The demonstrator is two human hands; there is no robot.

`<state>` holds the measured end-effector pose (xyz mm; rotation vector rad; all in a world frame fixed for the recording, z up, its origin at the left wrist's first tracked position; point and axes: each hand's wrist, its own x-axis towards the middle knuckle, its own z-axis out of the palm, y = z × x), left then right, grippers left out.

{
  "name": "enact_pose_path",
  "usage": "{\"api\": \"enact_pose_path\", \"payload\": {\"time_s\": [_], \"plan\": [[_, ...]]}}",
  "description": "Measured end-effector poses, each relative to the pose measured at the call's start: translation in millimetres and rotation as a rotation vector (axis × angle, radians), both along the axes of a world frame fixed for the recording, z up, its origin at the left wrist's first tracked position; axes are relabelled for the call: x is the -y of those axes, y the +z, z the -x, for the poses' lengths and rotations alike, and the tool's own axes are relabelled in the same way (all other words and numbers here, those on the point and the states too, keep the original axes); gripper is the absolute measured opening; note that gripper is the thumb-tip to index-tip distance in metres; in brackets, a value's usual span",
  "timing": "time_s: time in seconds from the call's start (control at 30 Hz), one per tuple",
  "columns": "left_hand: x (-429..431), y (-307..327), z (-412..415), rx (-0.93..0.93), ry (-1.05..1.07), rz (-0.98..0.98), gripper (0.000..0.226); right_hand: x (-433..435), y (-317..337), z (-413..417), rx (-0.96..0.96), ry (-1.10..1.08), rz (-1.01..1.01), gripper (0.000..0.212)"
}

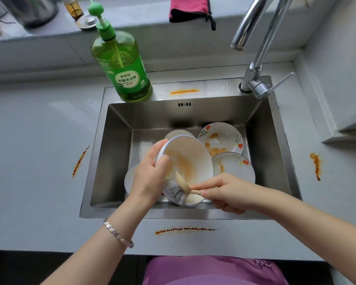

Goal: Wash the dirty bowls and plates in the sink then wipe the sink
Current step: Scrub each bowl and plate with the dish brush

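Surface [39, 140]: grey, with orange smears [185, 230] at the front, left and right of the sink, plus one on its back rim.
Sink [115, 161]: steel, and all the dishes are in it.
Bottle [121, 64] of green soap stands on the back rim, left. Tap [255, 75] is back right, no stream visible.
Two flowered plates [222, 138] lean at the right of the basin, both with orange residue.
A white dish [130, 179] lies under the left grip and a pale rim [177, 133] shows behind the bowl. Can't tell what either is.

Bowl [189, 157]: held over mid-basin and tilted so the inside faces up. There's a brown film across the inside and milky water at the low edge.
Left grip [150, 175]: grasping the bowl's rim on its left side.
Right grip [224, 192]: pinching the thin handle of a scrubber [182, 182]. It's a pale blade plus a grey wad, at the bowl's low inner wall. Exact type unclear.

My read is that the step is scrubbing the bowl's inside. To do it well:
- Hold the tilt so runoff drops into the sink.
- Turn the bowl by the rim with the left grip while the right sweeps from rim to bottom.
- Work over the brown band, then do the outside.
- Clamp hard, since the rim looks wet and the plates sit right below, so a slip could chip them.
- Soap and a rinse are probably needed after.

Early in the task: plates are dirty and the smears aren't wiped.
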<state>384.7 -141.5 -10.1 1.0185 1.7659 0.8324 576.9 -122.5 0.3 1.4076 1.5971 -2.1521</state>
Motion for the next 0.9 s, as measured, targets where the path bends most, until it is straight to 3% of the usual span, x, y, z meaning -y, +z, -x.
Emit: {"api": "enact_pose_path", "payload": {"time_s": [0.17,0.33,0.43,0.53,0.67,0.9], "plan": [[0,0,7,-0.036,0.025,0.041,0.046,-3,-3,-7,0.108,0.061,-0.099,0.029],[0,4,2,-0.044,-0.030,0.078,0.047,0,0,3,0.086,0.158,-0.171,0.028],[0,9,7,-0.073,-0.151,0.179,0.041,-15,2,-11,0.300,0.314,-0.296,0.030],[7,12,5,-0.054,-0.238,0.306,0.043,-32,5,-20,0.498,0.517,-0.627,0.030],[14,12,-3,0.040,-0.223,0.364,0.045,-31,0,-18,0.562,0.594,-0.981,0.040],[4,13,-4,0.067,-0.101,0.328,0.041,-1,-9,-18,0.435,0.501,-0.742,0.038]]}}
